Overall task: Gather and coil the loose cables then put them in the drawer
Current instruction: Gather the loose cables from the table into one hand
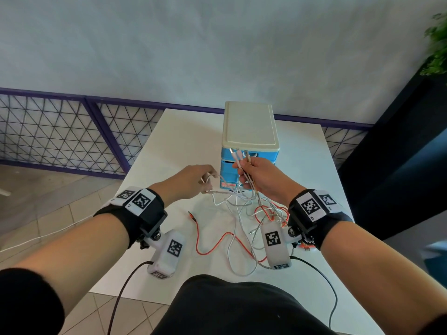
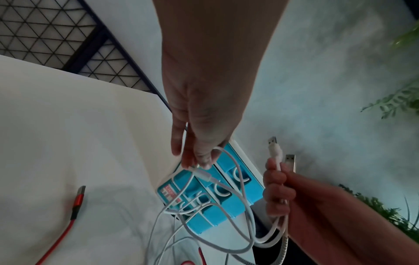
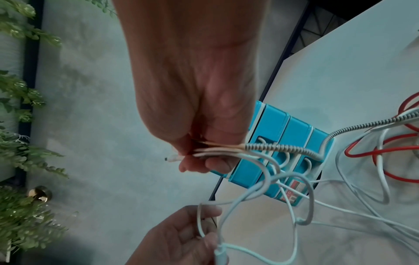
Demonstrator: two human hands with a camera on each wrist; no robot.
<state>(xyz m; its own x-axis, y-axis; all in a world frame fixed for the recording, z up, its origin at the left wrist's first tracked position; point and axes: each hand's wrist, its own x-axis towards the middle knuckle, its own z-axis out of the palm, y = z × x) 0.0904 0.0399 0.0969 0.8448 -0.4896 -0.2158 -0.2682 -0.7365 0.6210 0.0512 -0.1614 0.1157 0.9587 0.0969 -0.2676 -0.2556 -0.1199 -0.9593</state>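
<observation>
My right hand (image 1: 242, 169) grips a bundle of cable ends in front of the blue drawer unit (image 1: 250, 126). Their USB plugs (image 2: 274, 143) stick up above the fist. The bundle holds white cables (image 3: 256, 161) and a spiral-wrapped cable (image 3: 283, 148). My left hand (image 1: 208, 177) is just left of the unit and pinches a white cable loop near its connector (image 2: 200, 173). The white cables (image 1: 233, 209) hang from both hands to the table in a tangle. A red cable (image 1: 217, 240) lies loose on the table, its plug (image 2: 78, 199) pointing left. The three drawers look closed.
The white table (image 1: 183, 141) is small, with its edges close on both sides. A purple-framed mesh fence (image 1: 60, 131) stands behind on the left. A dark panel (image 1: 387, 165) and a plant (image 1: 437, 44) are on the right. Another white cord (image 1: 48, 234) lies on the floor.
</observation>
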